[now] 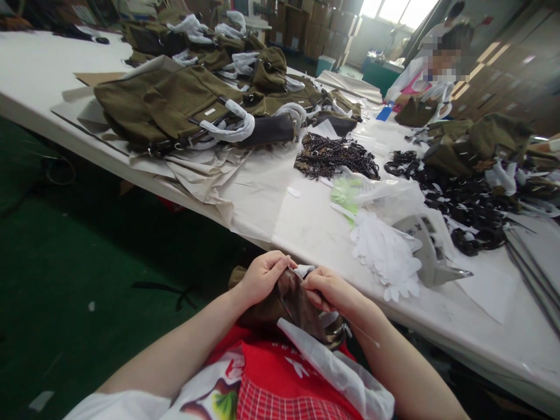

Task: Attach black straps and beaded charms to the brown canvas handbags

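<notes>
An olive-green bag with a shiny brown part (295,297) rests in my lap, just below the table edge. My left hand (266,279) is closed on its upper edge, with the thumb pressed against the fingertips. My right hand (327,289) is closed in a pinch at the same edge, close to the left fingertips. It grips a thin white cord (370,338), whose tail runs out past my right wrist. A small white piece (303,270) shows between the two hands. White wrapping sheet (336,364) hangs from the bag over a red apron (280,373).
Olive bags (175,99) with wrapped handles are piled on the white table (254,204). Braided dark cords (332,156), white paper tags (382,251), a grey pointed tool (431,251) and black straps (459,201) lie farther right. Another person (437,58) works across the table.
</notes>
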{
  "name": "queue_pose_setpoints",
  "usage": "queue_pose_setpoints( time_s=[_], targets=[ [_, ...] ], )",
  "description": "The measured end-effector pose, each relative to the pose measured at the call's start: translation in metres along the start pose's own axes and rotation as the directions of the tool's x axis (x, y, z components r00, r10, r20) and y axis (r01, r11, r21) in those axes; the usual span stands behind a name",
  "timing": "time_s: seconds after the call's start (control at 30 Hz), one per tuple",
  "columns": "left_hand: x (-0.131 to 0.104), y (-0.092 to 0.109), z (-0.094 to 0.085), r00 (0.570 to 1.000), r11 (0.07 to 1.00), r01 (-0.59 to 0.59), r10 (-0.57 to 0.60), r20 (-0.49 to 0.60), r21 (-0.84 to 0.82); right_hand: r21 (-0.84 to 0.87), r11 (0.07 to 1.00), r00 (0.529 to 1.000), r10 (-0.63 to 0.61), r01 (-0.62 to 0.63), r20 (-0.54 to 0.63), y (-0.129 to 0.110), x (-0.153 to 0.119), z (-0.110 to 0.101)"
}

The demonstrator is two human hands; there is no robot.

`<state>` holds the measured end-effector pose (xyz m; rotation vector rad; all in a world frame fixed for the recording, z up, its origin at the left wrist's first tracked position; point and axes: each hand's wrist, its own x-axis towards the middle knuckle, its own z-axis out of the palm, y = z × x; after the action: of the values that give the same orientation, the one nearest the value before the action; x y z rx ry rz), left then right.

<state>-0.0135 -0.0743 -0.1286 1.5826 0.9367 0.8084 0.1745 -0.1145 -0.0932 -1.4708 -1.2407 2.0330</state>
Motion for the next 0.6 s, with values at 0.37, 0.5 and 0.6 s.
queue_pose_setpoints(
  time_s=[0.37,0.5,0.6],
  targets=[
    [-0.001,0.004,-0.003,0.995,0.991,-0.102,0.101,0.011,0.082,-0.044,0.997,0.998,0.062,-0.063,-0.030,-0.013,0.012,0.000],
    [-0.002,0.006,-0.002,0.994,0.993,-0.088,0.092,-0.051,0.074,-0.134,0.989,0.998,0.054,-0.058,-0.031,-0.016,0.010,0.000],
    [0.001,0.005,-0.004,0.993,0.997,-0.076,0.078,-0.087,0.032,-0.246,0.969,0.999,0.018,-0.026,-0.034,-0.012,0.003,-0.002]
  ],
)
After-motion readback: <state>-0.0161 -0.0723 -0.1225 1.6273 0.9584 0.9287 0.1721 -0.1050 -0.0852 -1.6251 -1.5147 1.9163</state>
